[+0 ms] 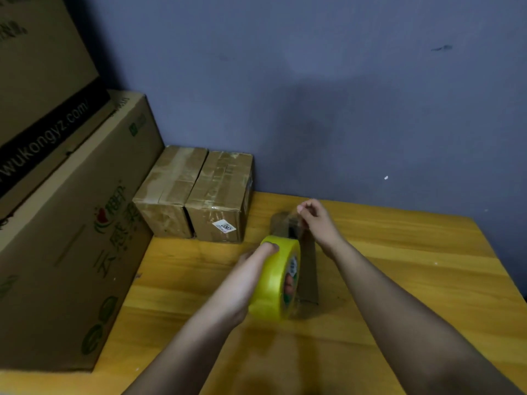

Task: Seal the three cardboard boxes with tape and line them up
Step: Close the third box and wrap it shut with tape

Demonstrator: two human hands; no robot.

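Observation:
My left hand (242, 283) grips a big yellow tape roll (275, 280) and holds it upright in the middle of the wooden table (399, 252). Behind the roll stands a small cardboard box (309, 269), mostly hidden by it. My right hand (316, 220) pinches the clear tape end above the box's far edge. Two taped cardboard boxes, one on the left (168, 192) and one on the right (221, 195), stand side by side against the wall at the back left.
Large printed cartons (71, 223) are stacked along the table's left side. A blue-grey wall (342, 95) closes the back. The table's right edge runs diagonally at the right.

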